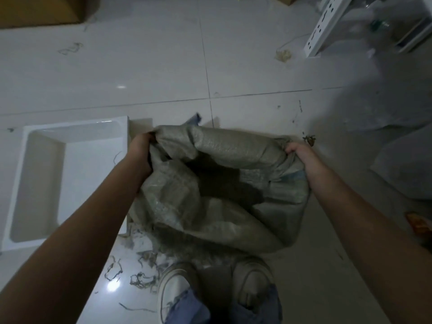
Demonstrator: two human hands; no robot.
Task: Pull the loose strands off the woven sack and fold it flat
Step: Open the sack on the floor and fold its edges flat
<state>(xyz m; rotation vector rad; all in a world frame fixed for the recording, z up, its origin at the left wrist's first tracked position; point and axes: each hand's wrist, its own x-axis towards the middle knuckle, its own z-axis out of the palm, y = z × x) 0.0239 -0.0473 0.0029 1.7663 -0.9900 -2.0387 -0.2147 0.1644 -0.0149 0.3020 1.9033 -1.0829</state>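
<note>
Both hands, left and right, grip the woven sack above strand-littered glossy floor tiles.

Grey-green woven plastic sack at centre, held above tiled floor between left hand and right hand. White rectangular plastic tray left of sack. Loose frayed strands near-left, beside white sneakers. Brown cardboard box far left; white perforated metal rail far right.
</note>
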